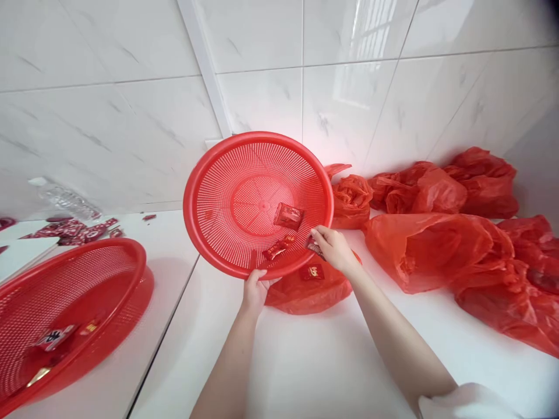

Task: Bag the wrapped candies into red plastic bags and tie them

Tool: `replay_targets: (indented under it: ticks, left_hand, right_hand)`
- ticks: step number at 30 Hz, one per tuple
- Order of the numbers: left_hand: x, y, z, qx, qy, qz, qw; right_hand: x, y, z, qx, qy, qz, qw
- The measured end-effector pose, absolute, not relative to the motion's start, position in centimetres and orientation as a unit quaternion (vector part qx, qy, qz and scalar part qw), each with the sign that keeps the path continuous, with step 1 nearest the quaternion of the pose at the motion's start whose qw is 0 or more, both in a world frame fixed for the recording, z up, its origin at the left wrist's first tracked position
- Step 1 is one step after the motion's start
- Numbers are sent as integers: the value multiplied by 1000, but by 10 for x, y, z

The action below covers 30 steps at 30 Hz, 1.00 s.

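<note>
A round red perforated basket (227, 174) is tilted up on its edge, its inside facing me. My left hand (254, 291) grips its lower rim. A few small red wrapped candies (288, 215) lie inside near the bottom. My right hand (332, 247) reaches over the rim at the lower right, fingers pinched on one red wrapped candy (313, 245). Under the basket lies a red plastic bag (301, 294) with another candy (312, 272) on it.
A second red basket (109, 250) with a few candies sits at the lower left. Loose candies (74, 230) and a clear plastic bottle (65, 201) lie at the far left. Several crumpled red plastic bags (437, 244) fill the right of the white counter (305, 361). Tiled wall behind.
</note>
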State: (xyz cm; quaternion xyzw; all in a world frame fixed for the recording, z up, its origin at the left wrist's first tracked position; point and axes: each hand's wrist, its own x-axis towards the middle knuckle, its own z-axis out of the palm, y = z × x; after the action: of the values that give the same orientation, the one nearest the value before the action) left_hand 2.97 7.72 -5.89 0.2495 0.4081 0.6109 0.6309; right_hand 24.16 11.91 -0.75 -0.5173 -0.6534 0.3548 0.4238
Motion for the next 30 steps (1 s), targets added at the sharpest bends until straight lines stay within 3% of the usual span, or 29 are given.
replay_targets:
  ticks: [5,13,15,17,23,26,30]
  left_hand:
    - [29,78,-59,256,417,602,631]
    - [46,68,-58,268,406,559,672]
    - [50,65,-59,263,402,552,681]
    - [52,64,-60,259,398,541,694]
    - [45,69,-59,270,397,548,685]
    - [39,72,-59,269,398,570,666]
    - [33,74,-59,266,391,583,661]
  right_hand:
    - [237,112,0,-529,-745,104,393]
    - [213,109,-23,-416,-868,85,258]
    - [210,112,-27,-434,-850,129,270]
    - [211,115,-27,-460,-794,216,335]
    - [224,118,-8,-353,-486,603,525]
    - [228,117,0,-315,-425,647,550]
    - [231,117,3,-371,-469,601,530]
